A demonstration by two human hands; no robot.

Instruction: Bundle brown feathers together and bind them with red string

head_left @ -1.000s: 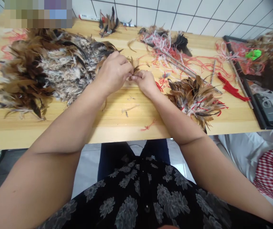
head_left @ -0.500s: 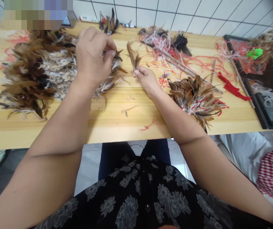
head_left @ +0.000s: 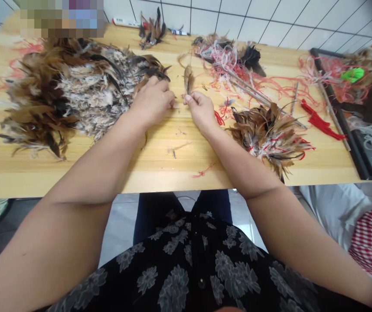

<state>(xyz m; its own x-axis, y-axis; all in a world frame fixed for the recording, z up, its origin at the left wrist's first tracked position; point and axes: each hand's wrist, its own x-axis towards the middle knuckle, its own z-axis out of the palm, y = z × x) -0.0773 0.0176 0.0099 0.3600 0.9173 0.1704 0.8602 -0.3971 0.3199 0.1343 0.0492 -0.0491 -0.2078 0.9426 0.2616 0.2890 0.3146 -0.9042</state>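
Observation:
My right hand (head_left: 201, 112) pinches a small bunch of brown feathers (head_left: 189, 79) by the base, tips pointing away from me. To its left, my left hand (head_left: 155, 100) hovers at the right edge of a big heap of brown, black and whitish feathers (head_left: 88, 93). Its fingers are curled together and point down; whether a feather is between them is hidden. Beside my right forearm lies a pile of brown feather bunches (head_left: 267, 134) bound with red string.
Red strings (head_left: 322, 121) and thin sticks (head_left: 247, 89) lie on the right. Tangled pink and white plastic strands (head_left: 220, 60) sit farther back. A black-rimmed tray (head_left: 338, 112) holds feathers and a dark device. Markers (head_left: 125, 22) and a feather clump (head_left: 153, 30) are near the tiled wall.
My left hand has moved right and towards me, from above the heap to its right edge. The feathers in my right hand have turned more upright and closer together.

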